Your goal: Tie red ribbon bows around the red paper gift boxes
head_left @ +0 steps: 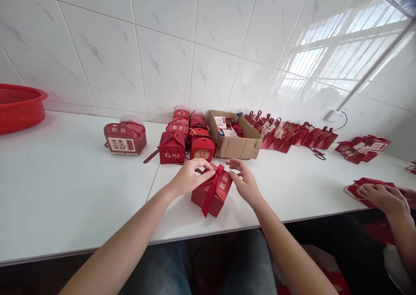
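Observation:
A small red gift box [209, 197] with gold lettering stands on the table in front of me. A dark red ribbon [212, 193] is tied on its top and one tail hangs down the near side. At the left of the knot my left hand [191, 176] has thumb and forefinger brought together on the ribbon, though the fingertips partly hide it. On the box's other side my right hand [244, 181] is curved with its fingers apart, the thumb beside the box's upper right edge. Nothing shows between those fingers.
Behind the box stand several finished red boxes [172, 147] and an open cardboard carton [237, 147]. A single box [126, 138] stands left, near a red plastic basket [22, 108]. Rows of red bags [282, 137] line the wall. At right, a co-worker's hand [385, 197] handles red packaging.

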Available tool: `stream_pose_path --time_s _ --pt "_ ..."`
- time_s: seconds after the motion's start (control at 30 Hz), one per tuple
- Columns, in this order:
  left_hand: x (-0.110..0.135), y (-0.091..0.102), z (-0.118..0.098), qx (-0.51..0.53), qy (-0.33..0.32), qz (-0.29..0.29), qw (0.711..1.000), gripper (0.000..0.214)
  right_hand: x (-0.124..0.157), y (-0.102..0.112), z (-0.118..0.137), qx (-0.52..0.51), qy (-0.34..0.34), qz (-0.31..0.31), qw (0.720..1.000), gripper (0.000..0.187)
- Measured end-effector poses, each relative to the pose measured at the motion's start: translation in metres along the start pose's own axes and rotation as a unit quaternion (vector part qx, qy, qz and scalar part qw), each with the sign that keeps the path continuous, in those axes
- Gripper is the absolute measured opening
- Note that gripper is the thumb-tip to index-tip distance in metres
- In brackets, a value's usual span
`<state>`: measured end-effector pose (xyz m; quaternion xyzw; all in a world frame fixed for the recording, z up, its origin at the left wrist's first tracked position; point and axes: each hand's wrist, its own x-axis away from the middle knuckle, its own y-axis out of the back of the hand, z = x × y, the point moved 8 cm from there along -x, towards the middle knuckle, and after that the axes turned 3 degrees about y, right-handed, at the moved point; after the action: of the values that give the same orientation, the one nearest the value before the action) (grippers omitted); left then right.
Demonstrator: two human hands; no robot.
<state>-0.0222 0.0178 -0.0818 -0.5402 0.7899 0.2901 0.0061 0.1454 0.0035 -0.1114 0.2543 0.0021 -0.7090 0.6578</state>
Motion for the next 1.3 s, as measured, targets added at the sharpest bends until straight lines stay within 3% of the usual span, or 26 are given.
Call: stream_pose_path --time_s 0.07,0.13,0.27,0.37,0.57,0.67,0.73,0.93,1.1,1.3 --pt "0.000 0.000 0.001 -0.003 0.005 0.001 1.000 0.018 -0.009 -0.007 -0.002 -0.037 -0.001 0.073 0.997 0.038" --pt "0.001 0.000 0.001 -0.002 0.008 0.000 1.000 0.017 -0.014 -0.010 0.000 -0.043 -0.007 0.103 0.994 0.041" --pt "0.001 0.001 0.001 0.004 0.015 -0.006 1.000 0.017 -0.017 0.003 0.015 0.053 0.029 0.046 0.997 0.038" --pt "0.001 0.000 0.004 0.016 0.025 -0.009 1.000 0.018 -0.013 0.012 0.031 0.114 0.061 0.047 0.990 0.034" --pt "0.001 0.001 0.003 0.014 0.021 -0.020 0.999 0.019 0.002 0.016 0.050 0.207 0.068 0.207 0.954 0.022" --pt "0.001 0.002 0.001 -0.005 0.019 -0.026 0.999 0.019 -0.004 0.030 0.051 0.183 0.070 0.123 0.973 0.030" --pt "0.001 0.003 0.000 -0.020 0.011 -0.034 0.999 0.018 -0.008 0.031 0.042 0.136 0.035 0.080 0.987 0.032" --pt "0.002 0.004 0.002 -0.025 -0.009 -0.054 0.998 0.016 -0.013 0.000 0.029 0.077 -0.032 0.127 0.988 0.034" --pt "0.005 0.003 -0.002 -0.026 -0.051 -0.058 0.997 0.013 -0.015 -0.011 0.041 0.083 -0.017 0.158 0.984 0.032" --pt "0.006 0.002 -0.007 -0.035 -0.077 -0.061 0.995 0.011 -0.020 -0.012 0.042 0.042 0.019 0.147 0.988 0.027"
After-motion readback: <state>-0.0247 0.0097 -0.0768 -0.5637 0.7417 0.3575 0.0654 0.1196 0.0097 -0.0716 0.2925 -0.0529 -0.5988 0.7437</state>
